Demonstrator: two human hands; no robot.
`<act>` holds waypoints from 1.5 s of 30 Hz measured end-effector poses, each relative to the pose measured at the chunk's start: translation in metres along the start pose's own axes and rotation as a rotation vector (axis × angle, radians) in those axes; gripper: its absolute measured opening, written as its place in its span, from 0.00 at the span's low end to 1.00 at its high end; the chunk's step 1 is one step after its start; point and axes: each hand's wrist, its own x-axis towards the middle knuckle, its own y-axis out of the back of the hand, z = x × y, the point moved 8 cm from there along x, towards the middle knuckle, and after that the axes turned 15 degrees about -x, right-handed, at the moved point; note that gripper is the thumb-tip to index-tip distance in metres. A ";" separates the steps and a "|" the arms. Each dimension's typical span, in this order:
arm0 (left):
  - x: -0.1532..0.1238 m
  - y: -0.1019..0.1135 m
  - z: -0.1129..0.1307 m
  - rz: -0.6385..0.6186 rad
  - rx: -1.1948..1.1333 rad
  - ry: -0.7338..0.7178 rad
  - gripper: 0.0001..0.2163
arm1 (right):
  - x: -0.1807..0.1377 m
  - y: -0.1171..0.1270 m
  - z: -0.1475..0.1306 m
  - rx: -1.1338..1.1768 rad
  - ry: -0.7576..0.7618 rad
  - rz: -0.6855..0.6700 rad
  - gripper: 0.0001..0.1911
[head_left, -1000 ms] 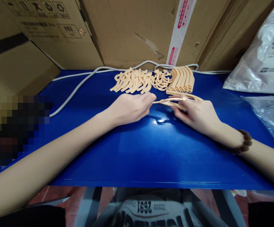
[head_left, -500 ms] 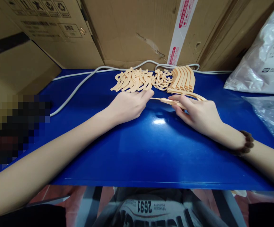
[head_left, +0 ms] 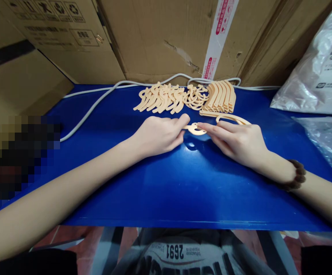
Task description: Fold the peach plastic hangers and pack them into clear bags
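Note:
Between my two hands is a small beige curved plastic piece [head_left: 197, 131] with holes, likely a hanger part, held just over the table. My left hand [head_left: 166, 131] is closed, thumb and fingers pinching a narrow beige end on the left. My right hand [head_left: 237, 141] pinches the right side with its fingertips. How the pieces join is partly hidden by the fingers. Just behind my right hand, long curved hanger arms [head_left: 231, 117] lie on the table. Beyond are a pile of S-shaped hanger hooks [head_left: 161, 98], a heap of ring-like pieces [head_left: 196, 97] and a stack of hanger arms [head_left: 221, 96].
The blue table [head_left: 166, 191] ends close to my body. Cardboard boxes [head_left: 160, 42] stand along the back, with a white cable [head_left: 97, 101] in front of them. Plastic bags [head_left: 311, 76] lie at the right. A pixelated dark patch [head_left: 19, 156] covers the left.
The piece between my hands has turned so its curved, holed face shows. Both hands have come slightly nearer me, and my left hand has rolled a little.

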 end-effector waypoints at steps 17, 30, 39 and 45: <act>-0.005 0.009 0.013 0.088 -0.047 -0.119 0.21 | -0.003 0.008 -0.018 -0.090 0.171 0.090 0.20; -0.007 0.028 0.009 0.274 -0.136 -0.162 0.40 | -0.001 0.003 -0.016 -0.110 0.190 0.049 0.18; -0.009 0.026 0.008 0.250 -0.173 -0.180 0.40 | 0.001 0.000 -0.019 -0.060 0.211 0.039 0.14; -0.010 0.023 0.003 0.262 -0.162 -0.113 0.36 | 0.001 0.002 -0.018 -0.087 0.204 0.102 0.09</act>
